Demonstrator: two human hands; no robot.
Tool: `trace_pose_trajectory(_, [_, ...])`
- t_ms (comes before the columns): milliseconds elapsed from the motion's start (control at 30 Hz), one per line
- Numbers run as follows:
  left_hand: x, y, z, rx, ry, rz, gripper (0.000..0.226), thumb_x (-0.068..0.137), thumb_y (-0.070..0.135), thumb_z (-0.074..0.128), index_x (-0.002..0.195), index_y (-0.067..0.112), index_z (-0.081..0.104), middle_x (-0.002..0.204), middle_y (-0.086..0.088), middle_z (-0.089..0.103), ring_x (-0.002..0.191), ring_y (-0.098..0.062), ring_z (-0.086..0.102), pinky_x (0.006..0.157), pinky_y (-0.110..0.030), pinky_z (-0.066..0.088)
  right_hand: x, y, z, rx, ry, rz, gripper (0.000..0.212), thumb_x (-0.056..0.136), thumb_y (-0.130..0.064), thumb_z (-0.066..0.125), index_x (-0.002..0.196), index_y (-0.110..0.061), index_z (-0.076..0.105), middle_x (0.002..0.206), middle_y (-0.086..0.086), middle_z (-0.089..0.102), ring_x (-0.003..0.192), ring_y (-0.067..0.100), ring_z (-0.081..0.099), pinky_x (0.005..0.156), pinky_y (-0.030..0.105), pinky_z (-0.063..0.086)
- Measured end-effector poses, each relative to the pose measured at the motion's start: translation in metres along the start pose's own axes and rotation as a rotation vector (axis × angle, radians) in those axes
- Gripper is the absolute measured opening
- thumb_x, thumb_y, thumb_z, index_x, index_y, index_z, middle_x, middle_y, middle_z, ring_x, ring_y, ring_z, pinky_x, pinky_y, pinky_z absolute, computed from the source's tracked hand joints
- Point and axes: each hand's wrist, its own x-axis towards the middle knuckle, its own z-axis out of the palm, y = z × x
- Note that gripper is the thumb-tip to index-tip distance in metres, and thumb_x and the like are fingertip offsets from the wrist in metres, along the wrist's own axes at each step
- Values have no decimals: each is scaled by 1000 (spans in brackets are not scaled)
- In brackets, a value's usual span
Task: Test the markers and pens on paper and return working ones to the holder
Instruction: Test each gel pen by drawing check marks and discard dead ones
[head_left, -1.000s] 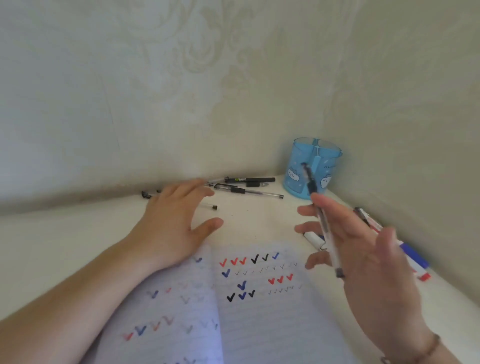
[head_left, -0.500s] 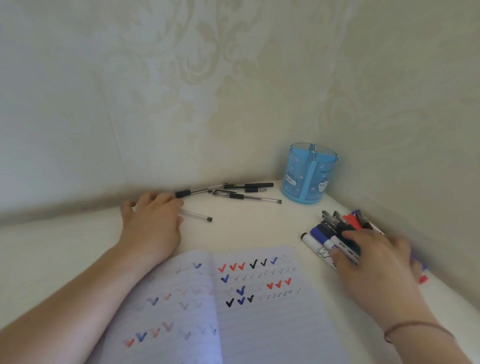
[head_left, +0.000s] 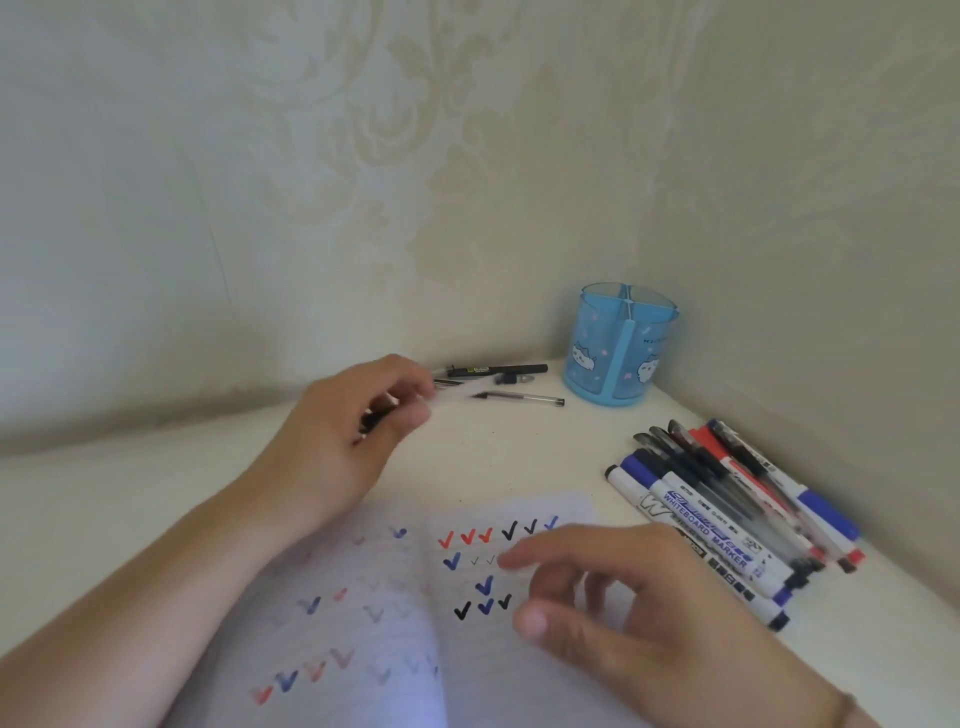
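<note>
My left hand (head_left: 358, 436) pinches a clear pen (head_left: 410, 408) between thumb and fingers, just above the table near the back wall. Over the open lined notebook (head_left: 405, 649), with its red, blue and black check marks, my right hand (head_left: 623, 608) hovers, fingers loosely curled and holding nothing. A blue translucent pen holder (head_left: 621, 345) stands in the corner; nothing shows above its rim. To the right of the notebook lies a pile of whiteboard markers and pens (head_left: 727, 509).
Near the back wall left of the holder lie a black pen (head_left: 498, 369), a clear pen (head_left: 519, 398) and a small cap (head_left: 519, 380). Walls close in at the back and right. Bare white table surface (head_left: 104, 519) stretches to the left.
My right hand laid its pen on the marker pile, then moved left, over the notebook. My left hand picked a clear pen off the table.
</note>
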Motion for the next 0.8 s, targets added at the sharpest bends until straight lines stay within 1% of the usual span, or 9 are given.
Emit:
trace_pose_trajectory(67, [-6, 14, 5, -63, -137, 146, 6, 89, 38, 59, 95, 39, 62, 86, 16, 63, 75, -6, 59, 67, -11, 42, 4, 4, 5, 27, 110, 4, 52, 68, -78, 57, 95, -35, 66, 74, -12, 70, 72, 11, 64, 61, 26, 50])
trace_pose_trajectory(133, [-15, 22, 11, -78, -275, 269, 11, 91, 36, 61, 98, 29, 66, 85, 12, 63, 76, -9, 61, 68, -19, 46, 6, 8, 9, -26, 156, -18, 55, 68, -82, 52, 81, -29, 62, 68, -10, 64, 63, 10, 58, 53, 22, 43])
trace_pose_trajectory(167, [-18, 25, 13, -84, -334, 301, 14, 91, 35, 63, 98, 24, 67, 83, 11, 62, 74, -8, 60, 66, -20, 46, 6, 7, 11, -58, 157, -49, 50, 73, -80, 48, 76, -32, 60, 64, -11, 59, 58, 7, 54, 51, 18, 38])
trace_pose_trajectory(233, [-22, 26, 16, -58, -410, 319, 16, 92, 35, 61, 99, 22, 67, 80, 13, 62, 70, -2, 57, 64, -15, 43, 6, 4, 13, -88, 153, -109, 25, 89, -64, 43, 70, -53, 56, 57, -19, 49, 51, 1, 45, 51, 10, 30])
trace_pose_trajectory(300, [-23, 25, 17, -54, -423, 297, 17, 94, 35, 57, 101, 23, 67, 80, 14, 62, 69, 2, 56, 63, -12, 41, 6, 1, 13, -72, 166, -128, 34, 96, -49, 42, 65, -59, 53, 52, -16, 42, 48, 0, 39, 50, 12, 28])
trace_pose_trajectory(400, [-25, 27, 18, -49, -445, 345, 18, 95, 27, 57, 104, 16, 69, 81, 15, 62, 73, 7, 55, 66, -7, 39, 5, 3, 16, -2, 204, -78, 51, 88, -66, 45, 55, -26, 48, 51, -2, 36, 48, 10, 35, 47, 24, 27])
trace_pose_trajectory(500, [-27, 29, 19, -38, -483, 352, 21, 93, 25, 59, 109, 18, 71, 83, 14, 62, 75, 19, 49, 69, -1, 35, 5, 6, 20, 5, 192, -62, 55, 94, -56, 41, 56, -16, 37, 51, 5, 32, 48, 15, 30, 47, 31, 25])
trace_pose_trajectory(700, [-29, 26, 19, -91, -537, 339, 31, 89, 4, 67, 116, 18, 70, 80, 24, 62, 73, 17, 56, 67, -5, 40, 5, 9, 19, -26, 177, -78, 46, 93, -45, 44, 56, -19, 34, 52, 2, 30, 48, 5, 27, 46, 26, 23])
trace_pose_trajectory(800, [-29, 27, 19, -127, -551, 323, 26, 91, 10, 66, 116, 17, 70, 79, 11, 69, 61, 3, 55, 59, -10, 40, 5, 9, 18, -75, 208, -152, 43, 93, -39, 47, 56, -22, 33, 51, -1, 29, 47, 3, 26, 45, 20, 21])
